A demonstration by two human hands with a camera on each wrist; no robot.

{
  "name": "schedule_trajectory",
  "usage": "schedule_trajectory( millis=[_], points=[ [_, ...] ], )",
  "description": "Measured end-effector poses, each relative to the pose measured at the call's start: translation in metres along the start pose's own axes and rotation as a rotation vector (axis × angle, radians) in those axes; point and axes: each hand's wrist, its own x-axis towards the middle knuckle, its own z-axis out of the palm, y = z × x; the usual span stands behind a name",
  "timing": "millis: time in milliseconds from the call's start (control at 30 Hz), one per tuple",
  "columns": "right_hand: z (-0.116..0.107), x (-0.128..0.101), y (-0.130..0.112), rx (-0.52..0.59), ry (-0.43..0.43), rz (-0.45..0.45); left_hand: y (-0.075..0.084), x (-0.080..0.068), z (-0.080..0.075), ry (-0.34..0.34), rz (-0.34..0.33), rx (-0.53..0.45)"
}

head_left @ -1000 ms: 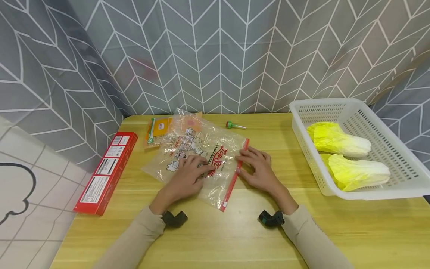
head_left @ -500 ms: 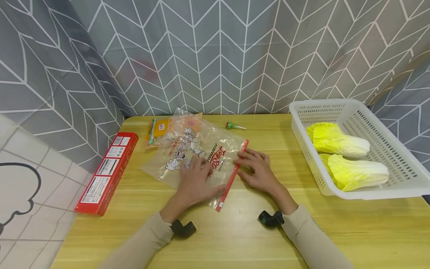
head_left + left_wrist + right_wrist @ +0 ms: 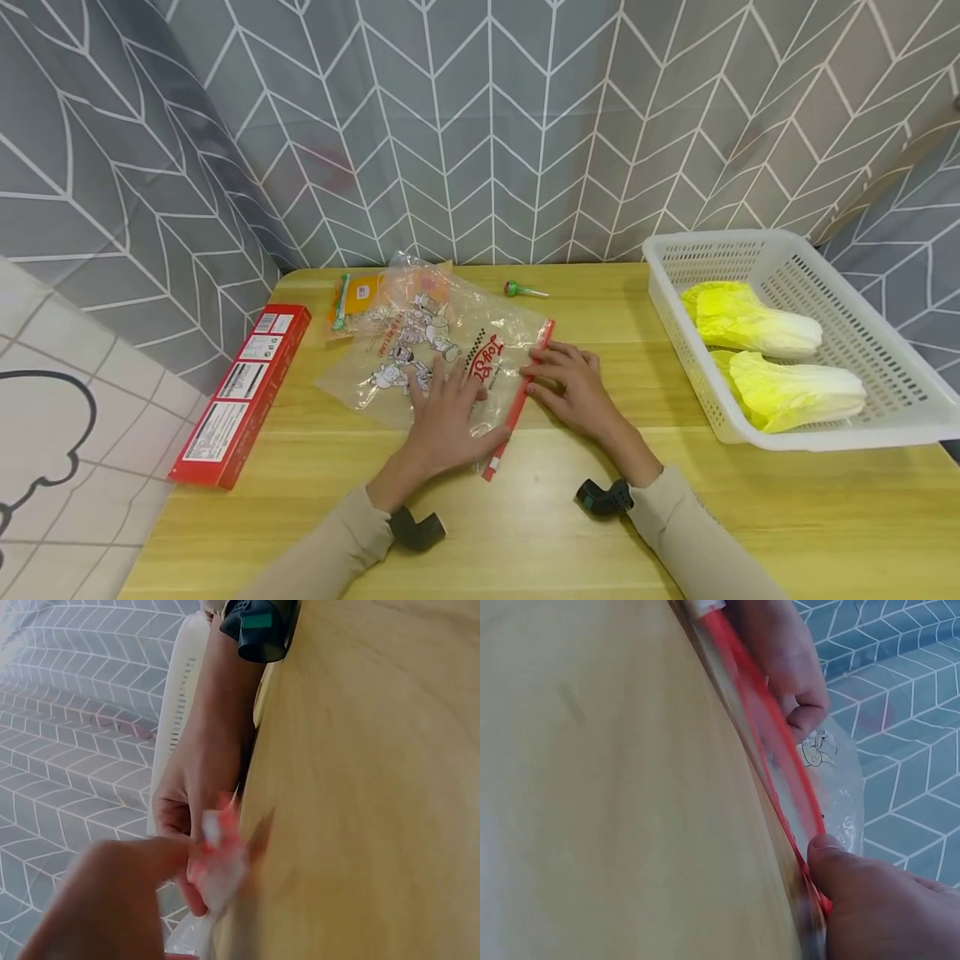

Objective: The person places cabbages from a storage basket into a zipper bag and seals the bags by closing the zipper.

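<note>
Clear plastic zip bag with cartoon print lies flat, mid-table. Left hand pinches the red zip strip near its near end; right hand presses it with flat, uncurled fingers. Best practice: keep the strip taut and straight.

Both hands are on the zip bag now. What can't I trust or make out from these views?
- Zip bag red seal: head view too small to tell if it is closed; both wrist views blurred.
- Left hand: fingertips' grip unclear in the blurred left wrist view.
- Red box: print too small.
- Orange packet: partly under the bag.
</note>
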Motion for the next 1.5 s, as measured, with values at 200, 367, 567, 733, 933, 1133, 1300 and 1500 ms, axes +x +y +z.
schedule_trajectory(
  millis=[200, 367, 567, 733, 933, 1133, 1300, 1500],
  points=[
    [0.0033, 0.0005, -0.0034, -0.035, 0.031, 0.004, 0.0034, -0.0028, 0.0028, 0.002, 0.051, -0.032],
    [0.0036, 0.0013, -0.0044, -0.048, 0.044, 0.013, 0.0057, -0.0028, 0.0023, 0.042, 0.081, -0.075],
    [0.0051, 0.0025, -0.0028, -0.058, 0.066, -0.015, 0.0046, -0.0024, 0.0014, 0.1, 0.139, -0.153],
    [0.0048, 0.0039, -0.0024, -0.053, 0.084, -0.008, 0.0039, -0.0012, 0.0012, 0.085, 0.144, -0.158],
    [0.0049, 0.0027, -0.0022, -0.01, 0.136, 0.026, 0.0048, -0.0021, 0.0003, 0.069, 0.104, -0.168],
    [0.0043, 0.0035, -0.0042, 0.022, 0.227, 0.025, 0.0039, -0.0026, -0.0001, 0.053, 0.082, -0.121],
    [0.0039, 0.0039, -0.005, 0.008, 0.196, 0.003, 0.003, -0.0021, 0.0001, 0.023, 0.098, -0.054],
    [0.0063, 0.0007, -0.0036, -0.036, 0.096, 0.008, 0.0022, -0.0042, 0.0011, 0.025, 0.128, -0.043]
  ],
)
